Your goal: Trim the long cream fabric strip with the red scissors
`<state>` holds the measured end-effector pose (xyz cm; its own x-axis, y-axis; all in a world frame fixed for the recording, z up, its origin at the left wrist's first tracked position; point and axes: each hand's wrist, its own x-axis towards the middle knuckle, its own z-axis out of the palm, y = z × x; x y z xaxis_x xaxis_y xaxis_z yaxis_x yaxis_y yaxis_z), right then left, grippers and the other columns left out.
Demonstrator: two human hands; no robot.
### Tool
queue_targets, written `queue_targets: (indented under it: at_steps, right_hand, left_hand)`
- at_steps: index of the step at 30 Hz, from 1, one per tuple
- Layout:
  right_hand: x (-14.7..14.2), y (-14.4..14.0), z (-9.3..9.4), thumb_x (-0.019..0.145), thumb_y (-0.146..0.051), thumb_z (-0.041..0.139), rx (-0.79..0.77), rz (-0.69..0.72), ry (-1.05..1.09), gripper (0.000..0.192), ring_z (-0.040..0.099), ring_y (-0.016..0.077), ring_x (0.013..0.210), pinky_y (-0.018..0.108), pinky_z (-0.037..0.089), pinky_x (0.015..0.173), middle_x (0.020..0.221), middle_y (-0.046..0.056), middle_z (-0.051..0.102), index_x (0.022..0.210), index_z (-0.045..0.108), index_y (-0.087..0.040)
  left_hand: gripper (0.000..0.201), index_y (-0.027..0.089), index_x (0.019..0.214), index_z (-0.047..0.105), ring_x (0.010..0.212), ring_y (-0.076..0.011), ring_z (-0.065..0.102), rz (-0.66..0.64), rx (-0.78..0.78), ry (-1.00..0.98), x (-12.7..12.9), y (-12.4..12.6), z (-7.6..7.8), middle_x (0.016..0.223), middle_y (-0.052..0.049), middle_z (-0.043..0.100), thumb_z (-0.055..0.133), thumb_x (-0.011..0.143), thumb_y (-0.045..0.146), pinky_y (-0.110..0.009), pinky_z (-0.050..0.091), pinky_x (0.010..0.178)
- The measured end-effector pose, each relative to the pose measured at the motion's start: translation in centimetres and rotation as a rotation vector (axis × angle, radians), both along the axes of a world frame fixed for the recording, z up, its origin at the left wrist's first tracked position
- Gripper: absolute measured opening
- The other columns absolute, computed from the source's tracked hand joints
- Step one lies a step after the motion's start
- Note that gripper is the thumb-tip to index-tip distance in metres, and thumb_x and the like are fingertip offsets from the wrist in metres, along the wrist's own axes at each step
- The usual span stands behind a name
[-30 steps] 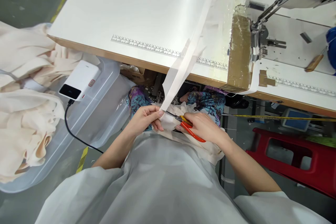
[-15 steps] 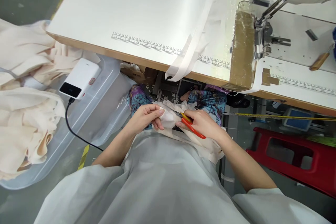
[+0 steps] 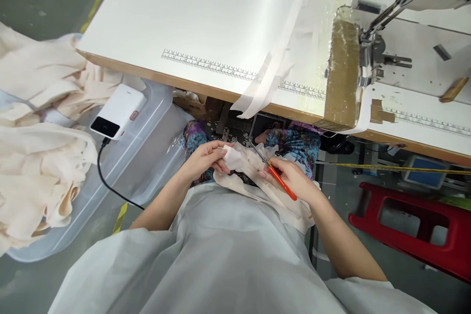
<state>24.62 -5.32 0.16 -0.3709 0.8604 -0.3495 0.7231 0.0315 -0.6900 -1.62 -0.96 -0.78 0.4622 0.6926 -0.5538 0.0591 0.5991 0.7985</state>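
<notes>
Over my lap, my left hand pinches a small white piece of fabric between thumb and fingers. My right hand is wrapped round a pair of scissors with orange-red handles. Their metal blades point up and to the left, a short way apart from the white piece. Cream fabric strips lie across my lap beneath both hands, bunched and partly hidden by them.
A white table with printed rulers spans the front, a white strip hanging over its edge. At right stand a sewing machine and a red stool. A plastic bin with cream fabric and a power bank is at left.
The scissors have moved right, away from the white piece, with my right hand. My left hand still holds the piece, now a little apart from the blades. The view has shifted slightly.
</notes>
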Motion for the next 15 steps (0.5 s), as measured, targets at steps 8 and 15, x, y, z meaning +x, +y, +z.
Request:
queue_targets:
  at_steps: [8,15]
  right_hand:
    - [-1.4,0.1,0.6,0.089,-0.06,0.048,-0.136,0.046,0.118,0.044,0.036,0.0123,0.058,0.026,0.03,0.054,0.062,-0.004,0.038,0.069,0.036,-0.022]
    - [-2.8,-0.7,-0.2,0.092,-0.062,0.042,-0.257,0.043,0.252,0.046,0.043,0.0135,0.063,0.026,0.034,0.058,0.068,-0.002,0.05,0.074,0.046,-0.02]
  left_hand:
    - [0.04,0.015,0.087,0.063,0.053,-0.0173,0.068,-0.185,-0.046,-0.008,-0.5,1.5,1.6,0.059,-0.005,0.07,0.072,0.075,0.051,-0.022,0.053,0.05]
    - [0.025,0.016,0.08,0.071,0.059,-0.019,0.07,-0.335,0.013,-0.028,-0.8,3.5,2.7,0.065,-0.004,0.071,0.076,0.073,0.04,-0.022,0.052,0.051]
